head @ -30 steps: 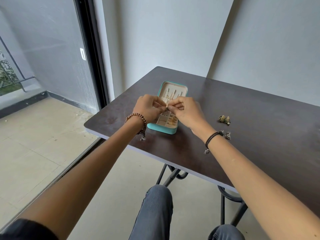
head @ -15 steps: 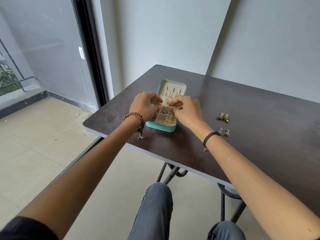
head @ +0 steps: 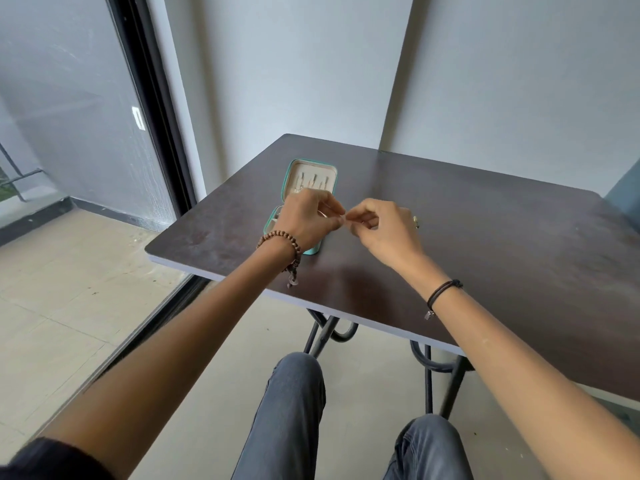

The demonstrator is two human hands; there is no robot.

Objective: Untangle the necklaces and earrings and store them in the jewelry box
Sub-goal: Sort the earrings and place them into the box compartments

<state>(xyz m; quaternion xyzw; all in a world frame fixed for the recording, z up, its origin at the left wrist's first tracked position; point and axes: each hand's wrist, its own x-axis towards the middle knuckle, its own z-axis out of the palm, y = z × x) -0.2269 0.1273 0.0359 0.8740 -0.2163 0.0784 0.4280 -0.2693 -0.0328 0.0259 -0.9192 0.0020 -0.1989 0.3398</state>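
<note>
Now both hands have come away from the jewelry box (head: 310,174) — the left hand (head: 306,220) and right hand (head: 386,233) meet fingertip to fingertip just right of it, above the table (head: 485,244). Each pinches a fine piece too thin to identify. The box lies open, far left, half behind the left hand. Likely still untangling — nothing newly stored.
</note>
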